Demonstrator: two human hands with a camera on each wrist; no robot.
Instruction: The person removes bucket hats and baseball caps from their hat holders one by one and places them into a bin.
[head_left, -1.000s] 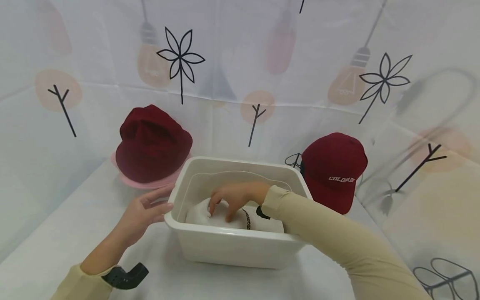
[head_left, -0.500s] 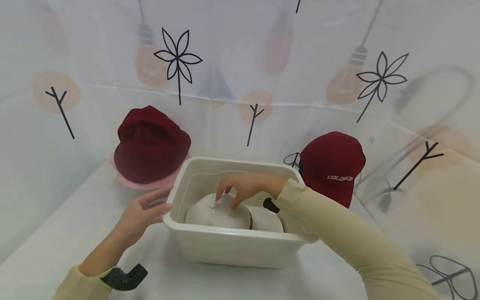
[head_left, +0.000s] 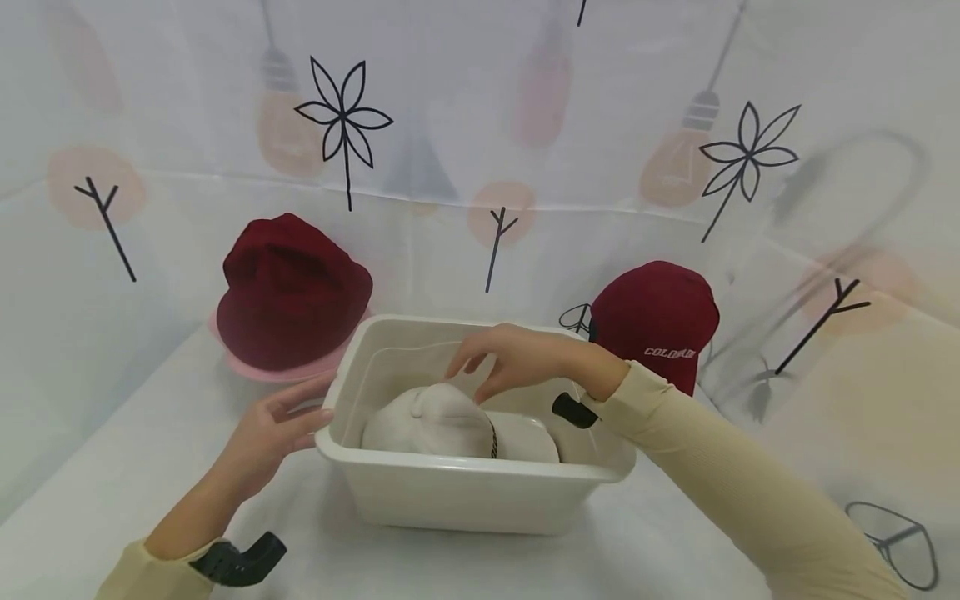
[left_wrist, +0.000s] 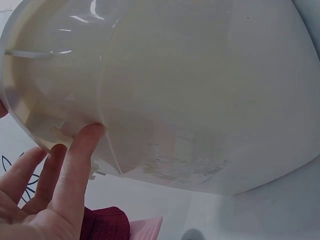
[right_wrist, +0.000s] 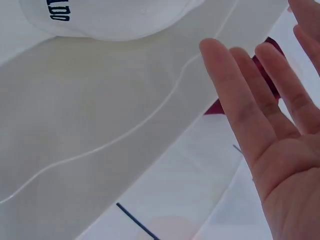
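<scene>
In the head view my left hand (head_left: 258, 433) holds the left rim of a white plastic tub (head_left: 465, 492), thumb at the rim. The left wrist view has the fingers of the left hand (left_wrist: 55, 200) against the tub's outer wall. A white baseball cap (head_left: 427, 425) lies inside the tub, crown to the left and brim to the right, with dark lettering along its front. Just over the cap hovers my right hand (head_left: 517, 362), holding nothing. Its fingers extend, apart from the white cap (right_wrist: 115, 17), in the right wrist view.
Behind the tub on the left, a maroon cap (head_left: 292, 292) rests on a pink one (head_left: 262, 372). Another maroon cap (head_left: 660, 312) with white lettering stands at the back right. A patterned white cloth (head_left: 450, 167) hangs behind the white table (head_left: 315, 533).
My right hand has let go of the white cap and risen up and right from it; the cap now stays in the tub. My left hand keeps its place at the rim.
</scene>
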